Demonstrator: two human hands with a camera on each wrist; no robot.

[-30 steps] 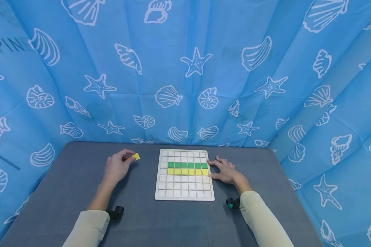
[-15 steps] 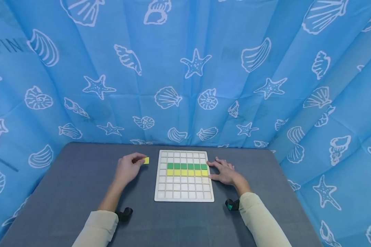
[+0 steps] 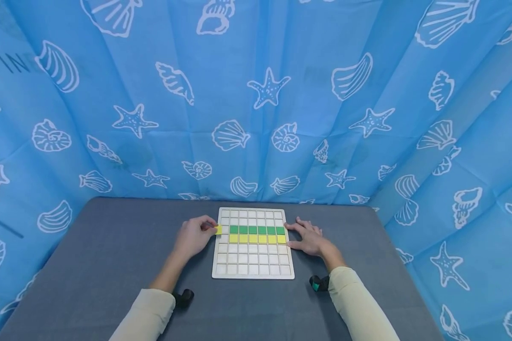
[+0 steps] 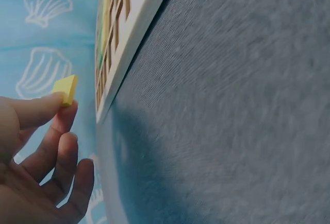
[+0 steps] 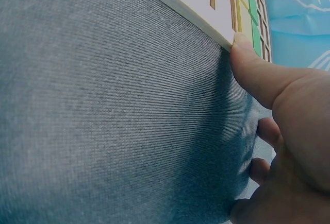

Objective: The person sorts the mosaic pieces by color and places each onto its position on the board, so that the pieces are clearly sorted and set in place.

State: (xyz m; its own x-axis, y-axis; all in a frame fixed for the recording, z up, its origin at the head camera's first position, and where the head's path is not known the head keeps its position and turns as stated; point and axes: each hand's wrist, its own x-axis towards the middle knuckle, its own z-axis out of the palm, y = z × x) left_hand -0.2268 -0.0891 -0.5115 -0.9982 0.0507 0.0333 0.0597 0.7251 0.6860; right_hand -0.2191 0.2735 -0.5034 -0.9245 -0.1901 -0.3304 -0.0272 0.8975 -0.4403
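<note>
A wooden board (image 3: 253,276) with a grid of square cells lies on the table. One row of green tiles (image 3: 253,230) runs across it, with a row of yellow tiles (image 3: 253,238) just below; the other cells look white. Between thumb and index finger, my left hand (image 3: 194,236) pinches a small yellow square tile (image 4: 65,89), which in the head view overlaps the board's left edge, level with the green row. Its other fingers are loosely bent. My right hand (image 3: 309,238) rests at the board's right edge, fingers spread, the thumb (image 5: 245,54) touching the rim.
The board stands on a dark grey cloth-covered table (image 3: 111,265). Behind and at the sides hangs a blue curtain (image 3: 175,109) with white shells and starfish. Each wrist bears a black camera (image 3: 184,298) on a strap.
My left hand has moved right with the yellow tile, from over the table to the board's left edge. The right hand has stayed at the right edge.
</note>
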